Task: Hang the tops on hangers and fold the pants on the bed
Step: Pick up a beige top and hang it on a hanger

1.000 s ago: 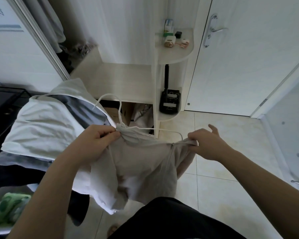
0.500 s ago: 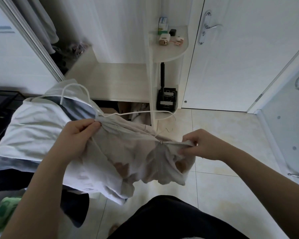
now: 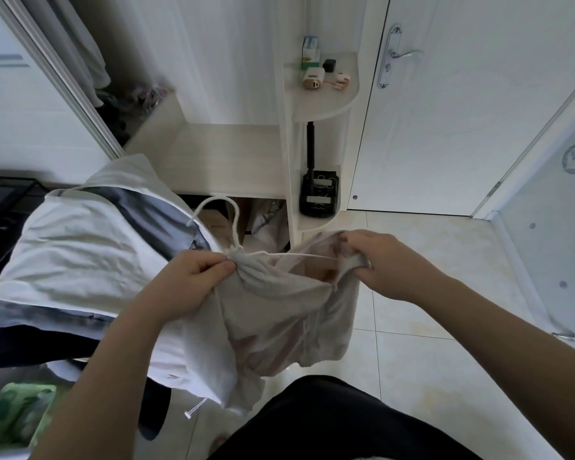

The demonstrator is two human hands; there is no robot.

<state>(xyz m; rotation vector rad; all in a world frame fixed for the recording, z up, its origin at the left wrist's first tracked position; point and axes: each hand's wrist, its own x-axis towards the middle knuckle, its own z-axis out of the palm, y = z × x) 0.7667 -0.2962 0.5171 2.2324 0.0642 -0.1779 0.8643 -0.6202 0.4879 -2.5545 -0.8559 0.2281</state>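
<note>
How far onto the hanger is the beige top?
Partly on: one hanger arm lies bare across the top's opening; left hand pinches fabric below the hook, right hand grips the edge.

Held forward and apart, the left hand (image 3: 193,280) pinches the top (image 3: 279,310) while the right hand (image 3: 375,257) grips it.

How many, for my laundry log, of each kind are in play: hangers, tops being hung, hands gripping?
hanger: 1
top: 1
hands: 2, left hand and right hand, both gripping the top
Total: 4
</note>
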